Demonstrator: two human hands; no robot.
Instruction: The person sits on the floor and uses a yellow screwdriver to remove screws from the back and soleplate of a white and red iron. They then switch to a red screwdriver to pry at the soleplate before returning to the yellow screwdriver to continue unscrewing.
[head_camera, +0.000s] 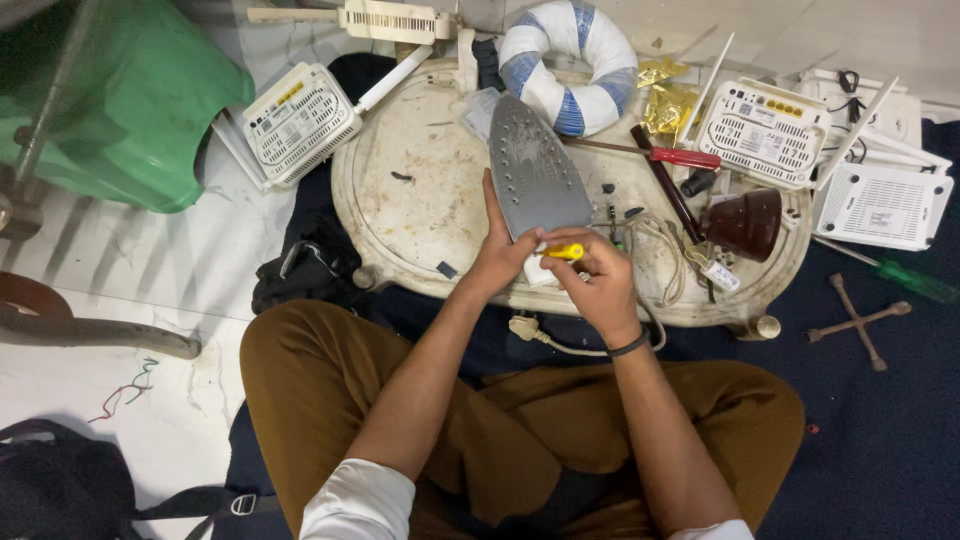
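Note:
A clothes iron (535, 165) lies soleplate up on a worn oval white tray-table (420, 200). My left hand (497, 255) grips the iron's near end, fingers along its left edge. My right hand (597, 275) is closed on a yellow-handled screwdriver (563, 252), its tip at the iron's rear end. The iron's white cord and plug (525, 328) trail off the table's front edge toward my lap.
On the table: a blue-and-white tape-wrapped ring (570, 60), red-handled screwdriver (685, 157), brown cover (745, 222), gold foil (665, 105). White routers (300, 120) (765, 130) (880, 205) lie around. A green plastic stool (120, 100) stands left; a cross wrench (860, 320) and green screwdriver (915, 280) lie right.

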